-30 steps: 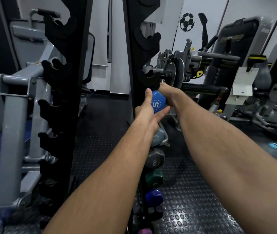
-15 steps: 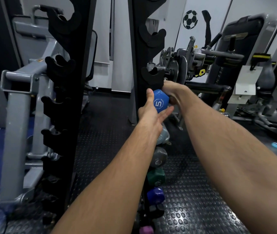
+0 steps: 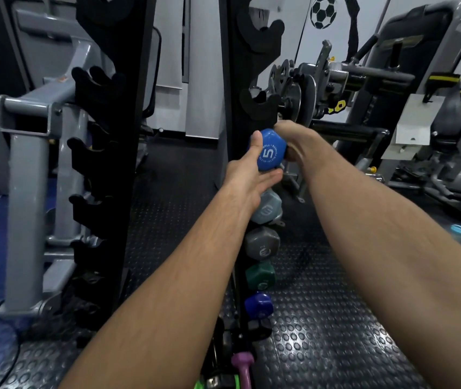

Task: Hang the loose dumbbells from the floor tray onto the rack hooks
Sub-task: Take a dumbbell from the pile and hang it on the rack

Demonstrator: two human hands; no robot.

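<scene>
A blue dumbbell (image 3: 270,153) marked 5 is held against the right black rack post (image 3: 232,80), just below an empty hook (image 3: 260,106). My left hand (image 3: 247,176) cups its near head from below, thumb up along the side. My right hand (image 3: 294,138) grips the dumbbell behind that head; its fingers are hidden. Under it, several dumbbells hang on the post: pale blue-grey (image 3: 267,207), grey (image 3: 261,244), green (image 3: 260,276), dark blue (image 3: 258,304). A purple dumbbell (image 3: 243,366) lies at the bottom by a green edge (image 3: 215,384).
The left black rack post (image 3: 111,136) carries several empty hooks. A grey machine frame (image 3: 24,169) stands to its left. Gym machines (image 3: 392,94) fill the right background. The floor is black studded rubber (image 3: 322,318).
The blue dumbbell and both hands stay under the empty hook; the view has shifted slightly, and my left thumb now lies higher along the head.
</scene>
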